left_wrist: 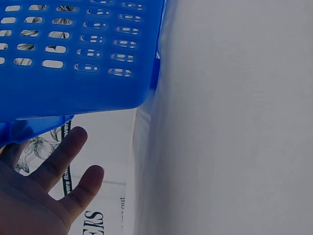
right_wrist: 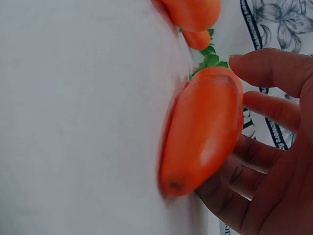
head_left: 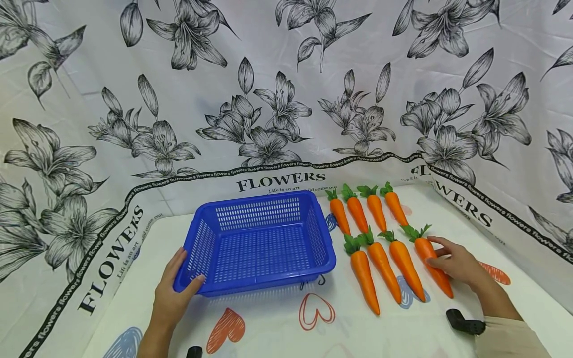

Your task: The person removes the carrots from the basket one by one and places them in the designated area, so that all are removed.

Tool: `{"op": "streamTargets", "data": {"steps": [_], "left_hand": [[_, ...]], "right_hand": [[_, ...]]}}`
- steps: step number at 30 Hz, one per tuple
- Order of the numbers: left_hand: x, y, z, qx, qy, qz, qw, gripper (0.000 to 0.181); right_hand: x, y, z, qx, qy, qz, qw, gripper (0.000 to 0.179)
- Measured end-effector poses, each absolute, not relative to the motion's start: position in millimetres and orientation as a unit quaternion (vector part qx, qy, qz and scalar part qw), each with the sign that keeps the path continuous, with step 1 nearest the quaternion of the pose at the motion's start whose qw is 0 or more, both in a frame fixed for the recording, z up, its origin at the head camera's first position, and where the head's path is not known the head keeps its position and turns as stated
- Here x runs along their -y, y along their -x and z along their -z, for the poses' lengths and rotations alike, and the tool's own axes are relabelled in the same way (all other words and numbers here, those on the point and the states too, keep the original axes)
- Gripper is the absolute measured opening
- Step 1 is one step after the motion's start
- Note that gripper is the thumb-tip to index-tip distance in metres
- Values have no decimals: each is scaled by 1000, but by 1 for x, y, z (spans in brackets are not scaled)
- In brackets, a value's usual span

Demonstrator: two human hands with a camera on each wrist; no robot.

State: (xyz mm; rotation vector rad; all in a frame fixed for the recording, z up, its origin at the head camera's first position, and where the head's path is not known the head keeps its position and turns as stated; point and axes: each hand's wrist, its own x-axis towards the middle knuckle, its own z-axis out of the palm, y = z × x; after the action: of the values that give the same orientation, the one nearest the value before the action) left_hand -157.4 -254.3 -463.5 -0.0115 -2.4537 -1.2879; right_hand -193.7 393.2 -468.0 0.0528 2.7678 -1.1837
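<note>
A blue plastic basket (head_left: 264, 287) with slotted walls stands on the table. My left hand (head_left: 172, 293) holds its near left corner, thumb over the front rim and fingers along the left side. Two outer fingers spread out straight below the rim in the left wrist view. My right hand (head_left: 456, 261) is over the rightmost front carrot (head_left: 434, 271), orange with green leaves. In the right wrist view, its thumb is beside the leafy end of this carrot (right_wrist: 203, 132) and its loosely spread fingers lie along the other side. The carrot lies on the cloth.
Two rows of carrots lie right of the basket: a back row (head_left: 376, 211) and a front row (head_left: 384, 271). A white cloth (head_left: 268, 333) with printed hearts covers the table. A flower-printed curtain (head_left: 286, 84) hangs behind. A small black device (head_left: 465, 323) is at my right wrist.
</note>
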Motion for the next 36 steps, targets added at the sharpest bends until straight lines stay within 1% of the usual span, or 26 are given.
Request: {"op": "streamTargets", "data": {"steps": [4, 12, 20, 27, 36], "left_hand": [[255, 158, 463, 871, 7, 455, 186, 77], [255, 159, 463, 870, 8, 457, 184, 77], [253, 161, 464, 868, 15, 460, 185, 76], [252, 162, 460, 872, 21, 452, 185, 77], [259, 158, 453, 892, 18, 416, 174, 81]], "right_hand": [[-393, 192, 467, -917, -22, 394, 61, 79], [-390, 190, 466, -912, -9, 405, 61, 73], [-392, 187, 463, -919, -29, 388, 58, 80], [-394, 185, 463, -914, -31, 401, 50, 78], [-388, 190, 455, -920, -22, 391, -1, 70]]}}
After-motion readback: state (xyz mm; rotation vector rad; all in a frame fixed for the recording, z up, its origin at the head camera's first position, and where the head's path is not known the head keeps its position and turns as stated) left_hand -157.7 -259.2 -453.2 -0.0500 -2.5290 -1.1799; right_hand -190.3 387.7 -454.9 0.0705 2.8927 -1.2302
